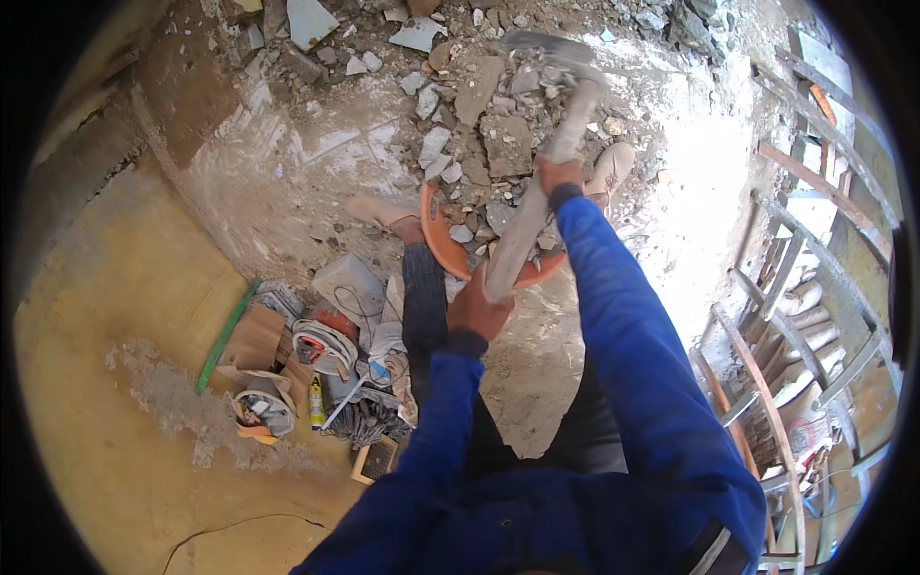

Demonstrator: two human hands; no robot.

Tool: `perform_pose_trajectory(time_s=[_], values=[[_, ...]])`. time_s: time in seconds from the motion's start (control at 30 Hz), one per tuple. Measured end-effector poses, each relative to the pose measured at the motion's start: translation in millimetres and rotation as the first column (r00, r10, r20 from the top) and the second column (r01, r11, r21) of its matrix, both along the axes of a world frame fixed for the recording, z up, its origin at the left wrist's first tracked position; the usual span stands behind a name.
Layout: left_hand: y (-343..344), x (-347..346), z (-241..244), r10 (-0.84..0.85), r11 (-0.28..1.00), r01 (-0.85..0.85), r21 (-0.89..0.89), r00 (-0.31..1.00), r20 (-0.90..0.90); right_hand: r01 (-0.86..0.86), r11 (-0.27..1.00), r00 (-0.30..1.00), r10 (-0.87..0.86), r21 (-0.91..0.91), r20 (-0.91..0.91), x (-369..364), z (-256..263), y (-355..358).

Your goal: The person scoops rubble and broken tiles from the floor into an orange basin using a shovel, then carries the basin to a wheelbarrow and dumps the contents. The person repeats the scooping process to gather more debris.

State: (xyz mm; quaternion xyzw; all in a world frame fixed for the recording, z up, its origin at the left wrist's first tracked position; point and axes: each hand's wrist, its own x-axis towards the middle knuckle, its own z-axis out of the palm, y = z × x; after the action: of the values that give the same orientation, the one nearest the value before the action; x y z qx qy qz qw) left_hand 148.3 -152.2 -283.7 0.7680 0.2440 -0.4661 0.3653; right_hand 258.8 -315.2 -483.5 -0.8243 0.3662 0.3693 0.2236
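Observation:
Both hands grip a thick, dusty wooden handle [525,226] that slants up to the right. My left hand [480,307] is shut around its near end, and my right hand [559,175] holds it farther up. The handle's far end joins a dark metal head [550,47], blurred, against the rubble; it looks like a hoe, but its exact shape cannot be told. Between my feet sits an orange container [444,241], its curved rim showing, with broken concrete and stones [507,144] in and beyond it. The handle passes over this container.
Tile pieces [311,23] lie among rubble at the top. At the left are a cardboard box [253,336], coiled cable [327,343], a white bucket [264,415], a spray can [317,402] and a green strip [228,336]. Metal frames [798,248] stand along the right.

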Motion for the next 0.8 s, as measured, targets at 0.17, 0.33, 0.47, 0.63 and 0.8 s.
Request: perform_pose_trajectory(time_s=[0.17,0.33,0.47,0.63,0.8], values=[[-12.9,-49.5,50.6,0.242,0.970,-0.240,0.033,0.967,-0.077,-0.068,0.987,0.997,0.062,0.143,0.043,-33.1,38.6,40.7],[-12.8,-103.9,105.9,0.311,0.950,-0.309,0.046,0.948,-0.069,-0.062,0.954,0.998,0.057,0.294,0.026,-96.5,101.6,47.6],[6.6,-128.9,177.6,0.233,0.970,-0.205,0.134,0.940,-0.247,-0.097,0.940,0.989,0.054,0.326,0.138,-149.3,170.6,61.5],[29.0,-163.1,238.7,0.192,0.980,-0.199,0.021,0.908,-0.371,0.160,0.940,0.986,-0.136,0.302,-0.100,-181.8,253.3,65.2],[22.8,-175.0,255.1,0.105,0.990,-0.134,-0.045,0.912,-0.396,0.148,0.965,0.987,-0.131,0.217,-0.089,-185.6,287.5,38.1]])
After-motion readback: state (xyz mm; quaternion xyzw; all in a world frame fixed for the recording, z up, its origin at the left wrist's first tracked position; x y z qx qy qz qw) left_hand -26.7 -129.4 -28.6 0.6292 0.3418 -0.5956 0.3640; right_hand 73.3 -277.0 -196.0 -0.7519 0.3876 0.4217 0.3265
